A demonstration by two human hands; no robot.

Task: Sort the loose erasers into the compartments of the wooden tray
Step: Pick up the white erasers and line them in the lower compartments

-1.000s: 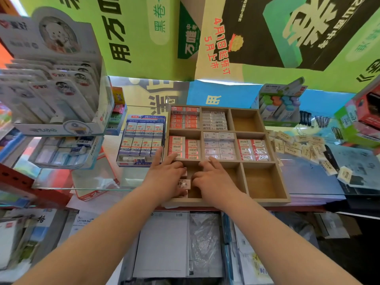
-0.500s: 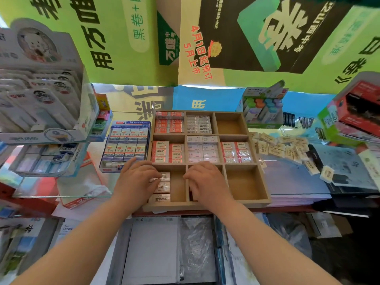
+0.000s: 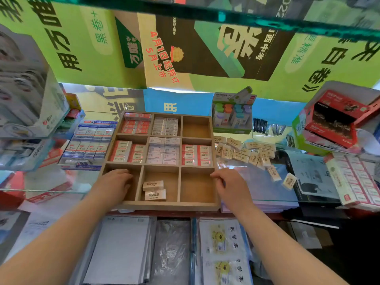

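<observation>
Right hand (image 3: 231,188) has swung to the right rim of the tray (image 3: 168,206), grip loose and empty, nearer the loose erasers (image 3: 244,153). Two erasers (image 3: 153,190) lie bottom-middle. Left hand (image 3: 115,184) covers bottom-left compartment, grip unclear.

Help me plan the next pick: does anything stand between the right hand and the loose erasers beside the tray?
Nothing visible does. The right hand is at the right wall of the wooden tray; the loose erasers lie on the counter past it, with only open surface between. The bottom-right compartment beside the hand holds nothing.
</observation>
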